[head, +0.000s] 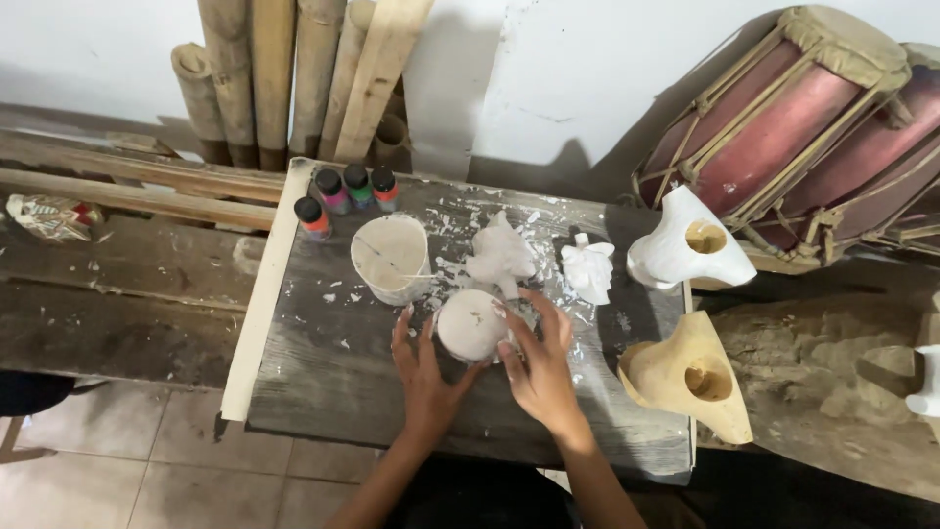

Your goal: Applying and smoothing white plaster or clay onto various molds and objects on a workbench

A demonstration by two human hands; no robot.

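A small round container with a pale lid [471,324] sits on the grey wooden board [333,372]. My left hand [423,372] rests against its left side and my right hand [537,358] cups its right side, fingers spread over it. Just behind stands a white paint tub [391,258] with a thin stick lying across it. A white-painted carved figure [501,257] lies behind the container, and a smaller white carving [587,268] lies to its right.
Several small paint bottles [345,196] stand at the board's back left. A white carved mask [687,243] and an unpainted wooden one [687,374] rest at the right edge. Bamboo poles [294,78] lean on the wall; drums [793,118] lie at right.
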